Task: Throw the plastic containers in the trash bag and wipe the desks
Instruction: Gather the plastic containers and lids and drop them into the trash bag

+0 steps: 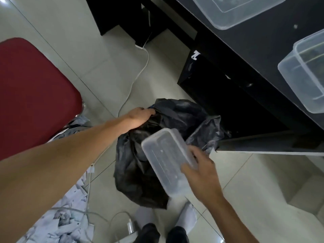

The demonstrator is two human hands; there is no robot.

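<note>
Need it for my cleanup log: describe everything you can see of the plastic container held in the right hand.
The container is a clear, slightly cloudy plastic box, rectangular with rounded corners and a rim. It looks empty; no lid shows. It is held at a slant over the crumpled black trash bag, not yet inside. Only the right hand touches it, gripping one long side.
</note>
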